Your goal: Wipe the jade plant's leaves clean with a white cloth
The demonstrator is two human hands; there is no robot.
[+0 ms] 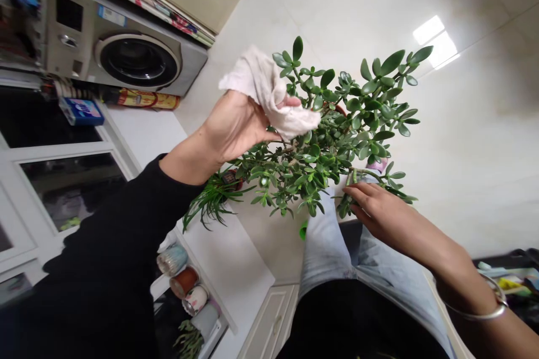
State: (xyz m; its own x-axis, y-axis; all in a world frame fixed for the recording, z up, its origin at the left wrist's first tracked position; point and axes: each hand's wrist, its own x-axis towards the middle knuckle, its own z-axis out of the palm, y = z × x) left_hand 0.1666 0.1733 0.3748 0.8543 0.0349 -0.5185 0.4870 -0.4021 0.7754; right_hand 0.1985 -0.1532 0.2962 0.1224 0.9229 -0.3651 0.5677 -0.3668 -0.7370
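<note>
Jade plant (332, 140) against right fingers (357, 193)

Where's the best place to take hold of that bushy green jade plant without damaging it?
Probably by a bare woody branch low on the bushy green jade plant, coming from the side beneath the foliage, where the person's bare right hand is. That stem looks firmer, while the fleshy oval leaves crowd the outer tips and could bruise or snap.

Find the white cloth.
In the head view, the white cloth is bunched in the left hand, left of centre, beside the upper leaves of the jade plant.
</note>
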